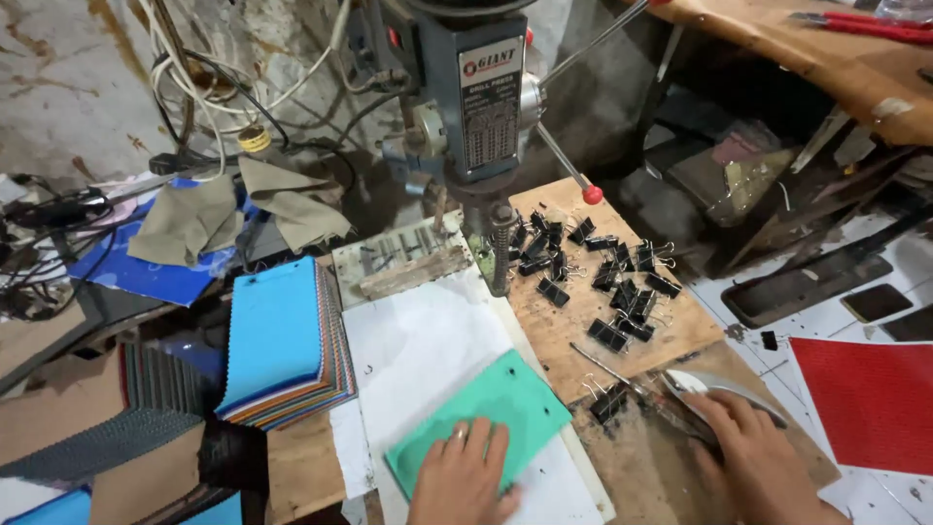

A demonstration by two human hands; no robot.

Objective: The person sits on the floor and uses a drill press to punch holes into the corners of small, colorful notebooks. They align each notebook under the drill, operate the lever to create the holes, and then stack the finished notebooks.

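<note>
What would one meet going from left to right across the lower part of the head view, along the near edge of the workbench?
Stack of coloured fabric swatches with a blue top → green swatch sheet under the left hand → lone black binder clip → right hand on a metal tool → red textured sheet.

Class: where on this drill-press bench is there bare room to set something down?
Bare: the white sheet between the swatch stack and plywood board. Crowded: the board's far half, strewn with binder clips.
</note>
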